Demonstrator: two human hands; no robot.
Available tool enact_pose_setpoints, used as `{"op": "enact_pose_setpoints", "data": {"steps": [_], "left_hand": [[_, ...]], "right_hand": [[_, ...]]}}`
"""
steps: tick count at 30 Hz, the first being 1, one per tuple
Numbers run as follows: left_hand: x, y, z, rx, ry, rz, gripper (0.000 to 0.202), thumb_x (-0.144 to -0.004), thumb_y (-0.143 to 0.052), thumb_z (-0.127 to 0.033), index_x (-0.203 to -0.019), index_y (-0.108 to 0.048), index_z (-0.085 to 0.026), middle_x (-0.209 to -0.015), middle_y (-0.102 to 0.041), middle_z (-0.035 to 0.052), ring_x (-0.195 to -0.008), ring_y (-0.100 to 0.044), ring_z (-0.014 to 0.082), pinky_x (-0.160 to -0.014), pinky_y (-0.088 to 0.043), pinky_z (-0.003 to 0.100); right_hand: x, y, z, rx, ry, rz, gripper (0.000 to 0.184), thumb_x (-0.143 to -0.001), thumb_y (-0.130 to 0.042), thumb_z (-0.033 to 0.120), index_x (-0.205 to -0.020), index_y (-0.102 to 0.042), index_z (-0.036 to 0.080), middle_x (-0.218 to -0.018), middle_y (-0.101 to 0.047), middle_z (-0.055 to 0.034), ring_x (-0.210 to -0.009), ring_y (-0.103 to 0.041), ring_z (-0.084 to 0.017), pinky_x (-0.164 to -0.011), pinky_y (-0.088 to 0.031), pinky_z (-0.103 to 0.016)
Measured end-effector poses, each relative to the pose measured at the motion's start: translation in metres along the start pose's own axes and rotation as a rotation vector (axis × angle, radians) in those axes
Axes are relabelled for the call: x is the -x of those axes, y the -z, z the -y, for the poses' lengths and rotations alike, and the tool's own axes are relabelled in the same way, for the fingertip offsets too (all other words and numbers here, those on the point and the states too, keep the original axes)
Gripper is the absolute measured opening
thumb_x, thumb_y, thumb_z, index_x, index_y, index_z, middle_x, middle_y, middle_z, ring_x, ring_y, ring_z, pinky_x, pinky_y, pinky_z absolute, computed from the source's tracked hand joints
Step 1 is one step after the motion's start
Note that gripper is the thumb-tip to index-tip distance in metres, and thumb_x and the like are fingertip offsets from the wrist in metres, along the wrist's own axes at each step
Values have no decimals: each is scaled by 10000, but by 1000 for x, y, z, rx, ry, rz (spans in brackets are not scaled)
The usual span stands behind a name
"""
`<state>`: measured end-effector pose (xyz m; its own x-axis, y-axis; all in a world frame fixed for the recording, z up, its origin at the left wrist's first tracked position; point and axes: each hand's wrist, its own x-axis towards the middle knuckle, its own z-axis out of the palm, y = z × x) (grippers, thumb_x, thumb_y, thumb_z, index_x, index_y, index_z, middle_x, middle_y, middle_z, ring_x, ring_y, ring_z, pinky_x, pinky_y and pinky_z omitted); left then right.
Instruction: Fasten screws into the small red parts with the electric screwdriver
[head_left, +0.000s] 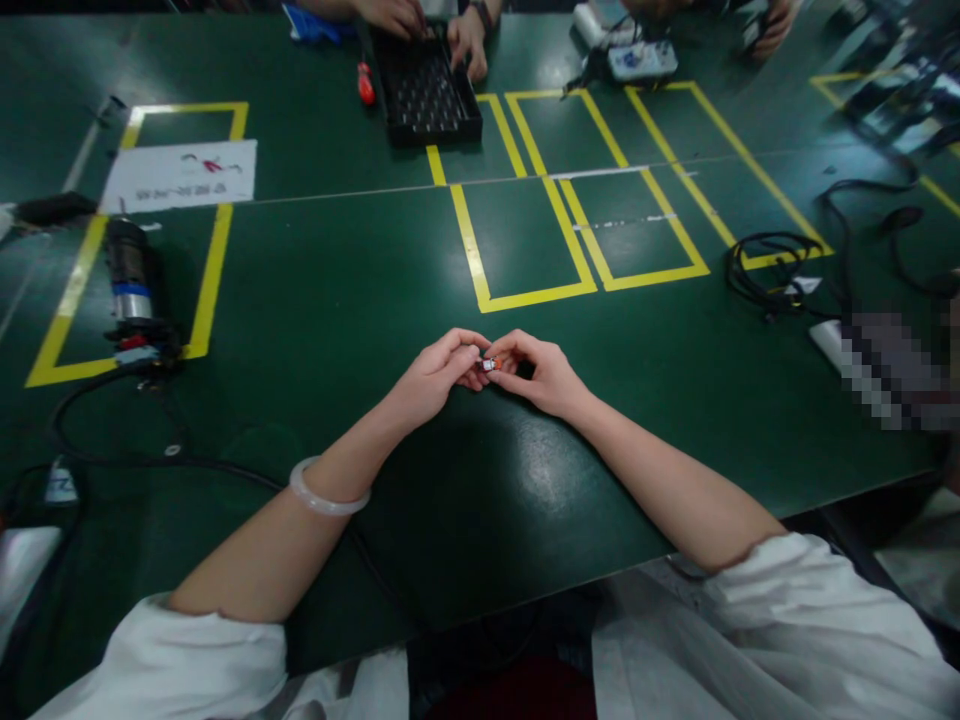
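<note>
My left hand (435, 378) and my right hand (541, 375) meet over the middle of the dark green table (315, 310). Both pinch a tiny part (489, 364), silver with an orange-red end, between thumb and fingertips. The fingers of both hands are curled closed around it. A pale bangle (324, 495) circles my left wrist. White sleeves cover both upper arms at the bottom edge.
Yellow tape rectangles (525, 240) mark the table. A cylindrical power tool (131, 290) with a cable lies at the left. A black cell tray (426, 95), a red screwdriver (365, 82) and another person's hands (469, 40) are at the far edge. Coiled black cables (772, 270) lie right.
</note>
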<state>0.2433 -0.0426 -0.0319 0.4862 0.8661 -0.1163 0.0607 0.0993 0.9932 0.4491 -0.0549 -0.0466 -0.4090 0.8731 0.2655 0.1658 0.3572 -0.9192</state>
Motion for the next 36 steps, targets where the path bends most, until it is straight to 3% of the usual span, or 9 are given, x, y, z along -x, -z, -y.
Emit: {"op": "enact_pose_setpoints", "data": {"steps": [11,17,21,24,30,36], "left_hand": [[1,0,-1,-19,-5,13,344,-930,-635,-470,-1049,-582,-151,-866,-634,45,-782,-640,160,-756,-541,311],[2,-3,-4,-36,3,0,341,-858,-727,-390,-1046,-572,-152,-908,-636,48,-802,-644,157,-767,-547,306],[2,-4,-2,-31,-31,-32,303,-847,-728,-342,-1027,-577,-150,-904,-614,37,-814,-622,146,-750,-552,281],[1,-4,0,-39,-61,-32,287,-832,-744,-306,-1016,-586,-152,-896,-607,27,-803,-609,136,-754,-548,275],[1,-2,3,-76,-73,-57,334,-806,-776,-285,-1050,-593,-148,-1006,-633,55,-839,-623,140,-800,-538,292],[1,-4,0,-36,-49,-69,326,-831,-750,-335,-1043,-601,-138,-946,-633,49,-850,-622,153,-757,-540,280]], "right_hand": [[0,-1,1,63,-36,-52,170,-879,-691,302,-1005,-636,203,-817,-659,7,-674,-581,-115,-649,-497,-262],[0,-1,-2,49,-32,-42,187,-882,-687,274,-1045,-621,209,-848,-674,6,-683,-590,-116,-660,-499,-267],[0,-1,-2,-12,-65,-40,236,-910,-678,345,-1087,-599,209,-886,-686,-3,-726,-616,-123,-681,-503,-268],[0,0,-1,-22,-93,-54,193,-950,-628,385,-1019,-613,205,-880,-678,-8,-747,-624,-128,-697,-504,-272],[-1,2,1,35,-48,-70,152,-936,-648,350,-941,-630,199,-849,-643,-3,-742,-585,-128,-689,-486,-268],[-1,0,-2,0,-31,-79,158,-926,-654,338,-997,-617,201,-865,-658,-5,-726,-591,-121,-674,-489,-266]]}}
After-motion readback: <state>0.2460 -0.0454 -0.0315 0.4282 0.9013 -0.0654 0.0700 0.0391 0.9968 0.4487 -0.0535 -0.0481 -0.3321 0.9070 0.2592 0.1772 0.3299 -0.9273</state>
